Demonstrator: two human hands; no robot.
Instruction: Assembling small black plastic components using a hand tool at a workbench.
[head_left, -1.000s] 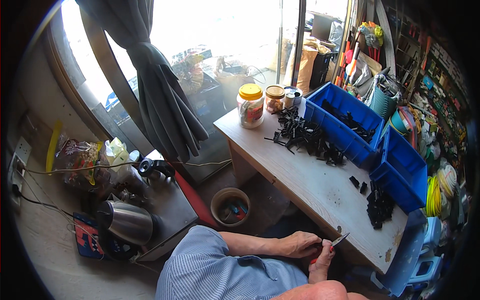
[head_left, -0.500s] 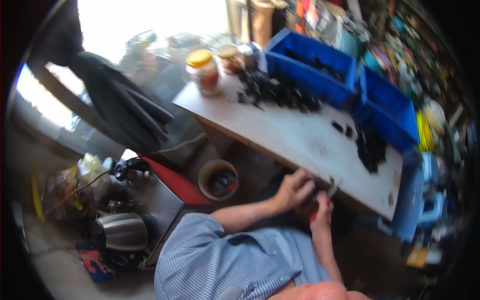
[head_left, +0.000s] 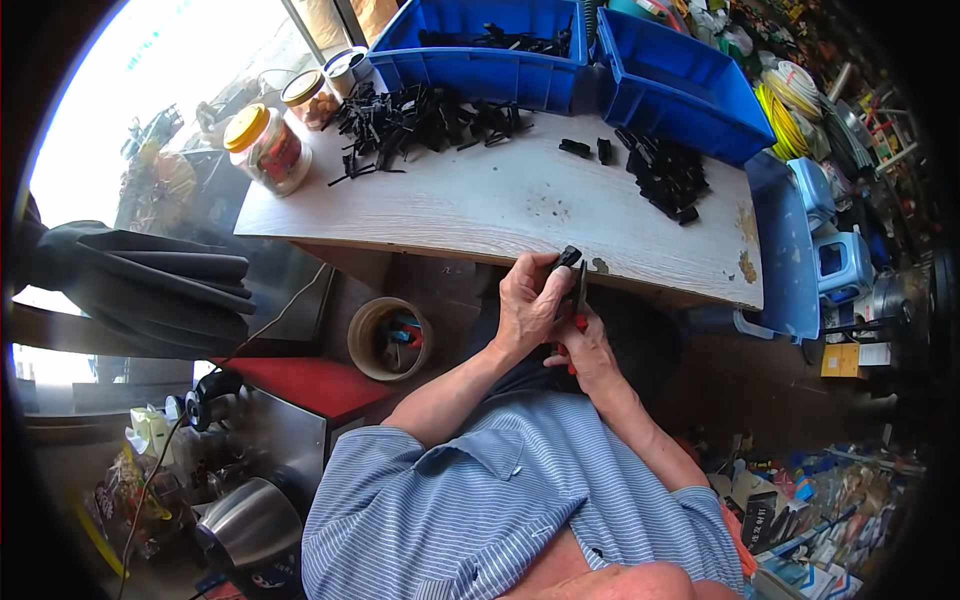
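Note:
My left hand (head_left: 525, 305) is closed, pinching a small black plastic part (head_left: 569, 256) between thumb and fingers at the table's near edge. In my right hand (head_left: 592, 352) is a pair of red-handled pliers (head_left: 581, 322). Their slim metal jaws point up, close beside the black part; whether they touch it I cannot tell. Beyond the hands, a loose heap of thin black pieces (head_left: 415, 120) covers the far left of the white table (head_left: 470, 215). A tighter pile of black parts (head_left: 663, 178) lies at the right, with two single ones near it.
Two blue bins (head_left: 475, 72) (head_left: 690, 105) stand along the table's far side; the left one holds black pieces. Jars, one a yellow-lidded jar (head_left: 268, 150), stand at the left corner. Below are a round bucket (head_left: 392, 340), a red-topped cabinet (head_left: 300, 385) and a metal kettle (head_left: 250, 525).
My view has swung, so the table now lies more level across the picture. Both hands still work close together; the black part and the pliers now show clearly.

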